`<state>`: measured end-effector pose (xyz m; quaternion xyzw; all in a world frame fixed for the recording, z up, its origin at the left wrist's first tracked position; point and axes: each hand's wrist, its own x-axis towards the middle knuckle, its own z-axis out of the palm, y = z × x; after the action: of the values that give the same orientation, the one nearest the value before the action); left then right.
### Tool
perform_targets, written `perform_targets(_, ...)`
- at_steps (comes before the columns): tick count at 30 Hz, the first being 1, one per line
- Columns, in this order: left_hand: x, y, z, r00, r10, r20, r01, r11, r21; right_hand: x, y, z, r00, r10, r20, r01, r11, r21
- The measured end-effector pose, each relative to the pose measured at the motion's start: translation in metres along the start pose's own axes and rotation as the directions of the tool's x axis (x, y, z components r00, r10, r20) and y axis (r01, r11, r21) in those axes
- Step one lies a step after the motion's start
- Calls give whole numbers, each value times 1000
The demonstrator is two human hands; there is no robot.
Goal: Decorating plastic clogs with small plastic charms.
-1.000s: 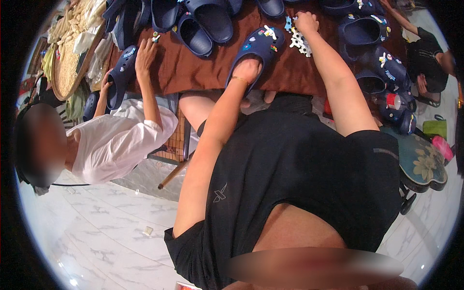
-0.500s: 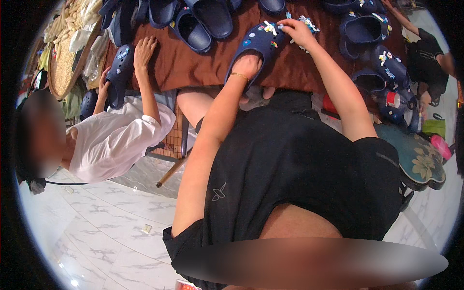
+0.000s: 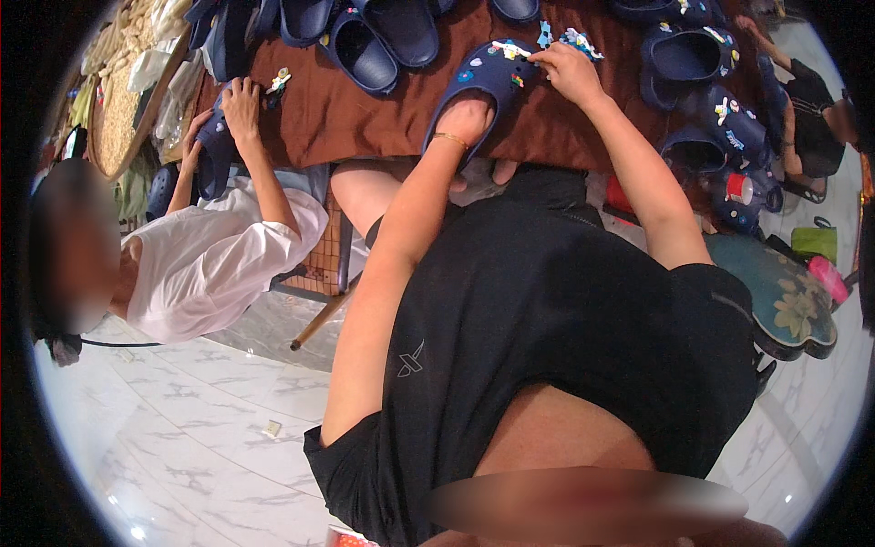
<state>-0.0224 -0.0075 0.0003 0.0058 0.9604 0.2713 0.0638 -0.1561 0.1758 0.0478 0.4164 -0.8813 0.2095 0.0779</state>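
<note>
A navy clog [image 3: 499, 84] with small colourful charms in its holes stands on the brown cloth, toe pointing away. My left hand [image 3: 465, 120] is pushed into its foot opening and holds it from inside, the fingers hidden. Beside the toe, my right hand [image 3: 570, 73] has thumb and forefinger pinched on a small shoe charm, mostly covered by the fingertips, close to a white charm [image 3: 510, 49] on the clog. A little pile of loose charms [image 3: 580, 42] lies just beyond my right hand.
Navy clogs [image 3: 365, 55] lie along the far side, and decorated clogs [image 3: 684, 56] stand at the right of the brown cloth [image 3: 310, 128]. At left a co-worker in white [image 3: 228, 255] handles another clog [image 3: 215, 150], near loose charms [image 3: 279, 82]. Another person [image 3: 811, 118] sits far right.
My right fingertips have moved slightly nearer the clog's toe; my left hand stays inside it. The co-worker's hand has moved from the cloth onto their clog, uncovering charms.
</note>
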Motion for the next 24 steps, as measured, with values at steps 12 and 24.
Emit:
perform_targets(12, -3, 7, -8, 1000, -12, -16, 12, 1000, -21, 3, -5, 11, 980, 197, -6, -193, 965, 178)
perform_targets(24, -1, -1, -1, 999, 46, -29, -46, 999, 5, 5, -13, 13, 958, 188, 215, -279, 772, 571)
